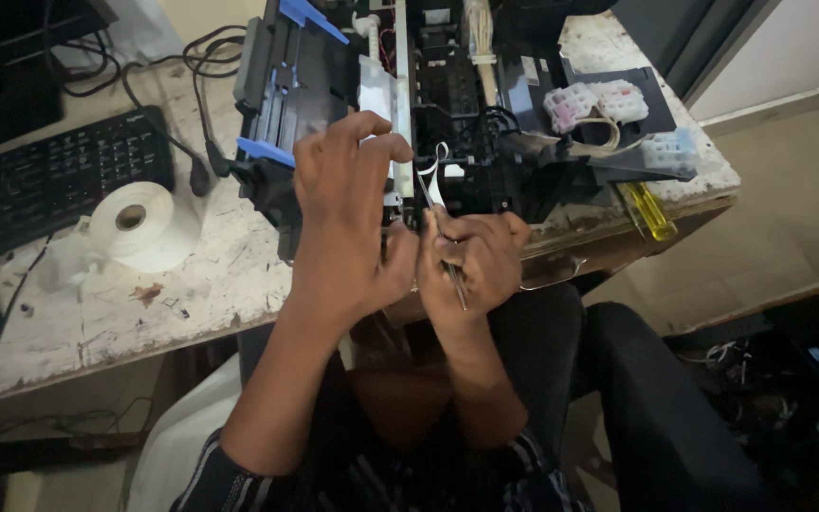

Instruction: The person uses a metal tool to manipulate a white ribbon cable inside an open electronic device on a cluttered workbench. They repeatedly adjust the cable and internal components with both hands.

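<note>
In the head view, a person sits at a worn white table (191, 294) with an opened printer mechanism (409, 104) standing at its near edge, black inside with blue plastic parts on its left side. The left hand (348, 218) is raised in front of the mechanism, its fingers curled over the top and gripping the white and black frame near the middle, back of the hand toward the camera. The right hand (476, 261) sits just right of the left, touching it at the heel, fingers pressed together around a thin metal tool (447, 256), seemingly tweezers, whose tip points up and far toward a white ribbon cable (436, 175) looping out of the mechanism. Whether the tip touches the cable I cannot tell.

Right of the mechanism, a black tray (637, 123) carries translucent ink cartridges (599, 102) in pink and pale blue. A yellow-handled screwdriver (648, 210) lies at the table's near right edge. On the left, a roll of white tape (144, 226) rests near a black keyboard (59, 175), with black cables (201, 57) trailing at the far side. The person's dark trousers (637, 398) fill the near right.
</note>
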